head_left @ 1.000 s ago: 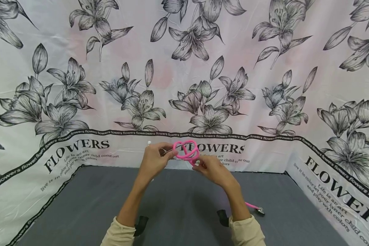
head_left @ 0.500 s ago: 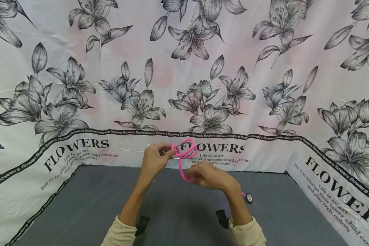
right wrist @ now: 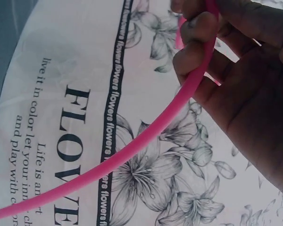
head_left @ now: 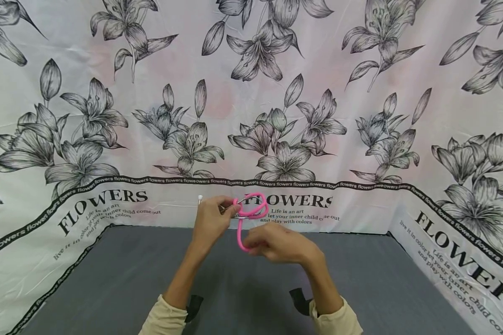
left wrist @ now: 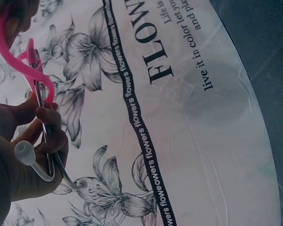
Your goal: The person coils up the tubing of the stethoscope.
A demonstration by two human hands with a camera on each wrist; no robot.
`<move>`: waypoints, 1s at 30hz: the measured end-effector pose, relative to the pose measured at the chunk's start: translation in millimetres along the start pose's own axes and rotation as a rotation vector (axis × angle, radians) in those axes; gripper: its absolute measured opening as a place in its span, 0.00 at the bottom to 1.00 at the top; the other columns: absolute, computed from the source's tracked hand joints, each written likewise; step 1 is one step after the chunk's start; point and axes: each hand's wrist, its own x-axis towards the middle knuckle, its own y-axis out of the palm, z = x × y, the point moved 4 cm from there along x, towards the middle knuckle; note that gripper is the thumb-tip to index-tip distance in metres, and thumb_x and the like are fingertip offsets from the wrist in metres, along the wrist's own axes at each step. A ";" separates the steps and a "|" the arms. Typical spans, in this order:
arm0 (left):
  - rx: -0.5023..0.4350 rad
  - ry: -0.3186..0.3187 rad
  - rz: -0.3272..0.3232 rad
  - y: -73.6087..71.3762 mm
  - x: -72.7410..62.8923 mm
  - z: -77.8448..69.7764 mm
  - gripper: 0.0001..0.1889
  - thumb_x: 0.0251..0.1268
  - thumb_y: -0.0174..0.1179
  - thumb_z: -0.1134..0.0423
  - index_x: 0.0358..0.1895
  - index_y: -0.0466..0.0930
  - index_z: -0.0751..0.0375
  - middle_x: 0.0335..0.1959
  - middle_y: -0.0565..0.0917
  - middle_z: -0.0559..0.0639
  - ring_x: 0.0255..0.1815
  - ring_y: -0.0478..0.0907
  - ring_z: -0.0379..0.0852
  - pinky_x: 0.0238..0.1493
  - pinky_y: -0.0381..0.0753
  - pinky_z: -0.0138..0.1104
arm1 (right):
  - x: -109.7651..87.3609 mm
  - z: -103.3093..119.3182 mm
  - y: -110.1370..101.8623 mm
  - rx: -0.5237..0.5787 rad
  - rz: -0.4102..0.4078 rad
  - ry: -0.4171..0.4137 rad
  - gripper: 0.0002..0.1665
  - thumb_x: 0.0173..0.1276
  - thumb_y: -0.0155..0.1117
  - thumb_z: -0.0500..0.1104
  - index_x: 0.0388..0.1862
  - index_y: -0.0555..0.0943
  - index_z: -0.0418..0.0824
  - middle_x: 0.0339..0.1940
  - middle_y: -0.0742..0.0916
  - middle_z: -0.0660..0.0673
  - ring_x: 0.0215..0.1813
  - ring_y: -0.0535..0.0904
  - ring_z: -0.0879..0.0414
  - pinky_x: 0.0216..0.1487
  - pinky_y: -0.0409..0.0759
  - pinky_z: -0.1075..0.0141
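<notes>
A pink stethoscope is held up over the grey table between both hands. In the head view its tubing (head_left: 240, 232) is looped near the metal ear tubes. My left hand (head_left: 211, 218) pinches the stethoscope where metal and tubing meet; in the left wrist view the ear tubes (left wrist: 45, 139) run through the fingers, with a pale ear tip (left wrist: 24, 153) beyond them. Lower and to the right, my right hand (head_left: 281, 243) grips the free tubing with curled fingers. The right wrist view shows tubing (right wrist: 151, 134) trailing from that hand out of frame. The chest piece is out of sight.
The grey tabletop (head_left: 151, 274) lies below the hands. Behind and at both sides hangs a white curtain (head_left: 230, 153) printed with flowers and lettering. A black strap (head_left: 194, 308) shows by the left sleeve, another black strap (head_left: 300, 301) by the right.
My right hand has moved from beside the loop down and slightly left, drawing out a length of tubing below it. The chest piece, seen earlier by the right forearm, has gone from view.
</notes>
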 end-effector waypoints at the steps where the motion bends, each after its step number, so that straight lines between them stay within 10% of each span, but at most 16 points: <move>1: 0.010 0.005 -0.002 0.7 -0.5 -0.2 0.07 0.68 0.71 0.63 0.40 0.91 0.63 0.30 0.90 0.54 0.26 0.79 0.41 0.25 0.74 0.28 | -0.4 1.6 -1.0 -0.003 -0.006 -0.012 0.15 0.73 0.66 0.32 0.25 0.75 0.42 0.25 0.72 0.53 0.31 0.64 0.69 0.35 0.66 0.77; 19: 0.253 0.205 -0.001 14.7 -9.9 -13.0 0.06 0.64 0.73 0.63 0.36 0.88 0.61 0.33 0.89 0.51 0.27 0.78 0.39 0.26 0.75 0.29 | -10.6 9.1 -21.3 -0.019 -0.214 0.028 0.05 0.73 0.68 0.37 0.45 0.87 0.38 0.39 0.85 0.48 0.38 0.79 0.63 0.42 0.82 0.71; 30: 0.334 0.422 0.084 22.5 -15.1 -27.3 0.05 0.62 0.74 0.64 0.38 0.89 0.61 0.33 0.87 0.49 0.30 0.82 0.42 0.31 0.81 0.29 | -18.0 -7.1 -33.6 -0.134 -0.659 0.240 0.02 0.67 0.71 0.30 0.37 0.87 0.33 0.36 0.82 0.45 0.36 0.75 0.58 0.37 0.78 0.70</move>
